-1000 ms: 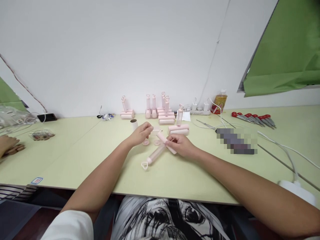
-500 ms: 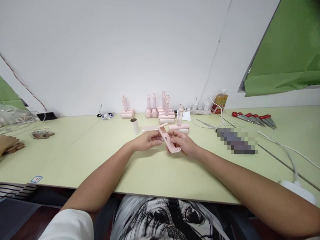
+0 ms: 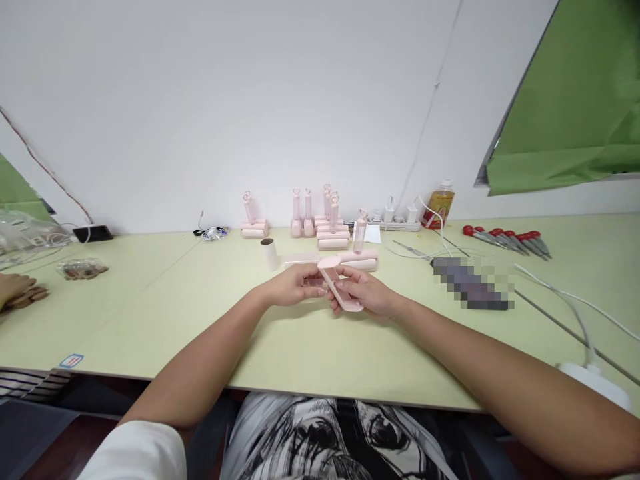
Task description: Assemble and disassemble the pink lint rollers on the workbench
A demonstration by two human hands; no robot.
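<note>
My right hand (image 3: 370, 290) is closed round a pale pink lint roller case (image 3: 331, 275), a long open trough with raised ends, tilted in front of me. Its thumb lies inside the hollow. Beside it, my left hand (image 3: 295, 285) is closed on a pinkish see-through lint roller handle (image 3: 315, 284), mostly covered by the fingers. Both hands are just above the table, close together. Behind them lie a pale flat strip (image 3: 300, 257) and an upright cardboard-cored paper roll (image 3: 271, 255). A finished-looking pink lint roller (image 3: 359, 259) with an upright handle stands just beyond my right hand.
More pink lint rollers (image 3: 333, 235) stand along the wall. To the right are a pixelated dark object (image 3: 470, 283), red-handled tools (image 3: 510, 240), a drink bottle (image 3: 440, 205) and white cables. Another person's hand (image 3: 20, 290) rests at the far left near a bagged bundle (image 3: 81, 268).
The pink case has turned in my right hand, and its far end has dropped slightly. My right thumb has moved into its hollow. My left hand has barely moved.
</note>
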